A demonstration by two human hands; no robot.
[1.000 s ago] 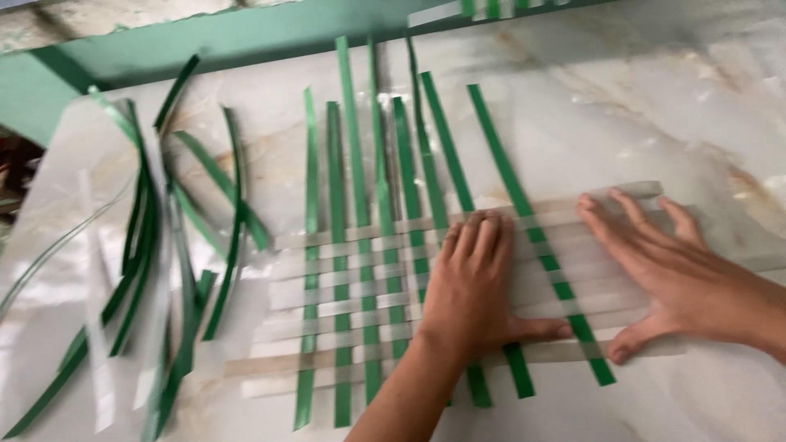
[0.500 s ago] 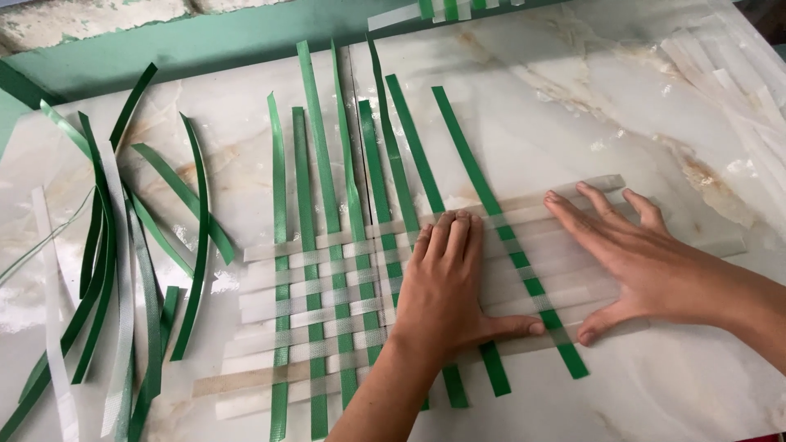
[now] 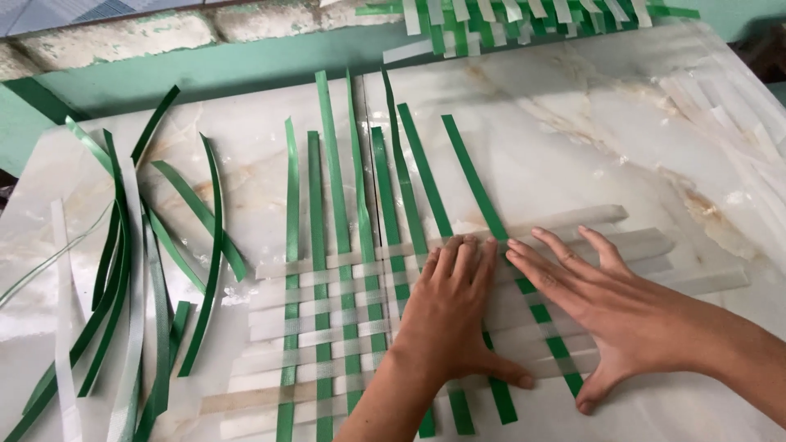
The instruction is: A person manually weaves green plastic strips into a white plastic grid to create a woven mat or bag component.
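A pale marble-patterned tabletop (image 3: pixel 622 139) fills the room's foreground, backed by a green painted ledge (image 3: pixel 205 69) and rough stone above it. Spread over the middle of that slab lies a half-woven mat of flat green plastic strips crossed by translucent whitish strips (image 3: pixel 336 319), the green ones running away from the person and fanning apart at their far ends, the clear ones lying across them. To the left sits a loose heap of spare curled green and clear strips (image 3: pixel 123 278), apart from the weave. A second woven piece of the same bands (image 3: pixel 524 12) peeks in at the far edge.

The left hand (image 3: pixel 450 319) lies flat on the right part of the mat, fingers extended and together, thumb out, gripping nothing, only pressing down. The right hand (image 3: pixel 610 307) is just beside it, fingers spread and flat over the clear bands and the outermost green strip (image 3: pixel 491 221), also holding nothing.

These bands look light, springy and slick, likely to slide out of place on the smooth top; a strip seems best pinched at a free end, with a palm pinning the crossings.
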